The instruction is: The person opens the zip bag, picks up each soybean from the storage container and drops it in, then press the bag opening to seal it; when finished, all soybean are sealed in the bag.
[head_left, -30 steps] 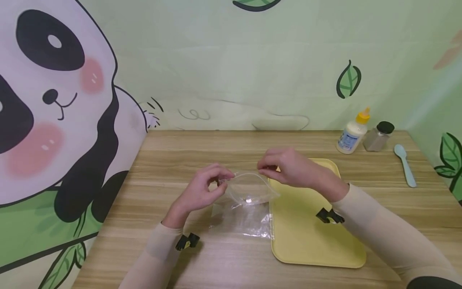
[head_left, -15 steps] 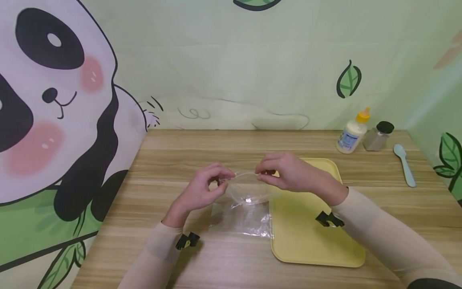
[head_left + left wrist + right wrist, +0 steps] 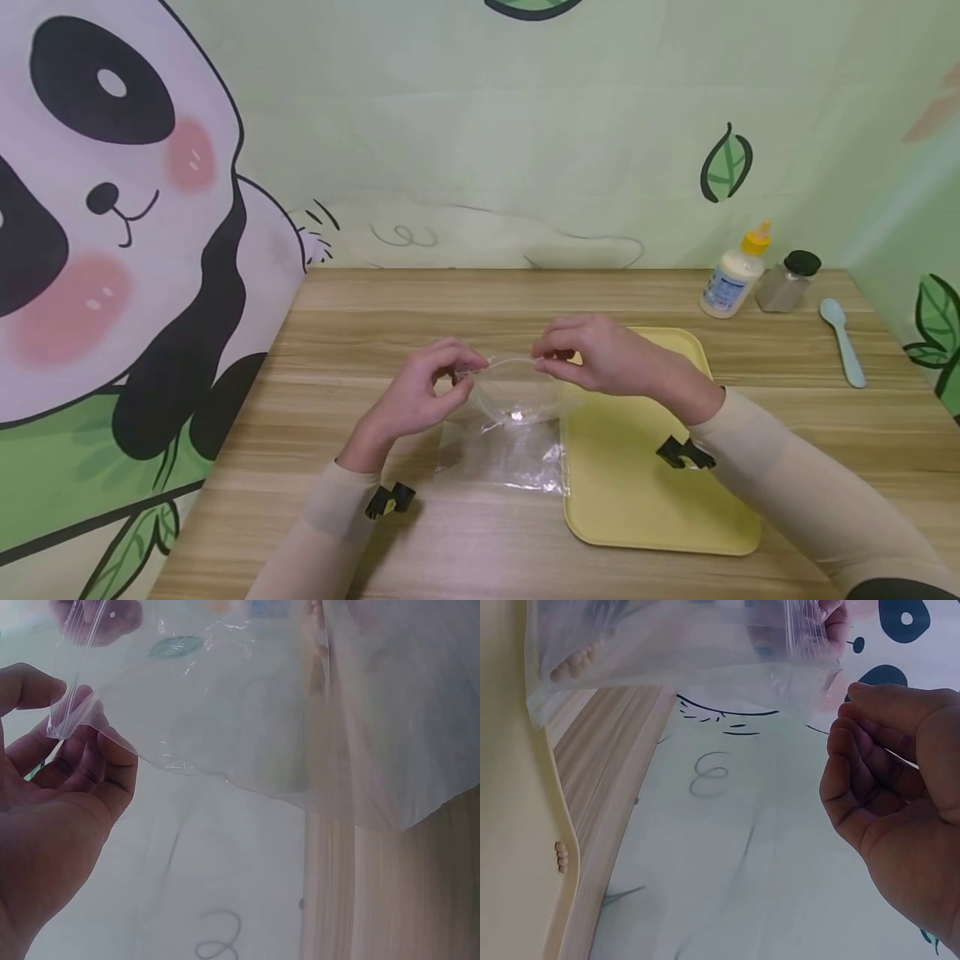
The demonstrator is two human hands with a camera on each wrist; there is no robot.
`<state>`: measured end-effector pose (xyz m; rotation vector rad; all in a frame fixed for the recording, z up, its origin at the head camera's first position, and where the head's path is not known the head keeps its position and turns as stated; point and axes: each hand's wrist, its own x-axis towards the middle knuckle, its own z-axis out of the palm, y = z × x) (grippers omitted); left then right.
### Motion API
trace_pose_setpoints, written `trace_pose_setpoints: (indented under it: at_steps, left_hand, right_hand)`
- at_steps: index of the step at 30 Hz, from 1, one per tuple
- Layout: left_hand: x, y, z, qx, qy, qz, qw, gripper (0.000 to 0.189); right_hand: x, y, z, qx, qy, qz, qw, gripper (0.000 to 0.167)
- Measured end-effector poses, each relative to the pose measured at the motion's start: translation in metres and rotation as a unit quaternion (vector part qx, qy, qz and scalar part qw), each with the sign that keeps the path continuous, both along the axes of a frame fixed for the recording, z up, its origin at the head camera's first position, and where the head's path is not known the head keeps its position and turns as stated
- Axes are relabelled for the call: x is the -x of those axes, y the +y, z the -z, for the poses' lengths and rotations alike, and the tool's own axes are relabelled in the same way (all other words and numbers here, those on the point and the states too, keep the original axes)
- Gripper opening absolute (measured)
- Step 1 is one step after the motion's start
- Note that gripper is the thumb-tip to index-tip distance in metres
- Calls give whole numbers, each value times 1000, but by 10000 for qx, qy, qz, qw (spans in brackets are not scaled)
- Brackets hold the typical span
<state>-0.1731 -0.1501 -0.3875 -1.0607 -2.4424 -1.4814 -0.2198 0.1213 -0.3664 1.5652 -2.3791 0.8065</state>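
A clear zip-lock bag (image 3: 502,454) lies over the wooden table, its lower right edge overlapping the yellow tray (image 3: 660,500). Its mouth gapes into a loop of pale zip strips. My left hand (image 3: 423,387) pinches the mouth's left corner, the film creased between thumb and fingers; the left wrist view shows this hand (image 3: 75,780) on the ribbed zip. At the far rim, my right hand (image 3: 600,354) pinches the strip between thumb and forefinger. In the right wrist view the right hand's fingertips (image 3: 853,694) are right at the bag's zip edge.
A white glue bottle with an orange cap (image 3: 731,275), a black-lidded jar (image 3: 787,283) and a pale blue spoon (image 3: 842,343) are at the back right. Small beige lumpy pieces (image 3: 561,856) show at the tray's edge. A panda-printed backdrop (image 3: 487,150) stands behind the table.
My right hand has come down slightly from above the bag's mouth and now pinches its far rim. My left hand keeps its grip on the left corner; the tabletop things stay put.
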Motion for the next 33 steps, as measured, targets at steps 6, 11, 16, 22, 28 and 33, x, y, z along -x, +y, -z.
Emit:
trace_pose_setpoints:
  at_steps: [6, 11, 16, 22, 28, 33]
  left_hand:
    - [5, -3, 10, 4, -19, -17, 10000, 26]
    - [17, -8, 32, 14, -2, -10, 10000, 27]
    - [17, -9, 32, 2, 59, 59, 10000, 26]
    - [18, -9, 33, -16, 94, 97, 9999, 26]
    - [18, -9, 34, -10, 128, 75, 9999, 26]
    - [19, -9, 33, 74, 204, 47, 9998, 25]
  right_hand:
    - [6, 2, 3, -34, -40, 120, 9999, 7]
    - [14, 4, 7, 24, -67, 201, 9998, 7]
    - [22, 8, 12, -51, -118, 467, 9988, 6]
    - [35, 12, 22, -247, -318, 786, 9961, 7]
    - [46, 17, 31, -395, -557, 1085, 9917, 10]
    - [56, 23, 43, -536, -620, 1386, 9870, 15]
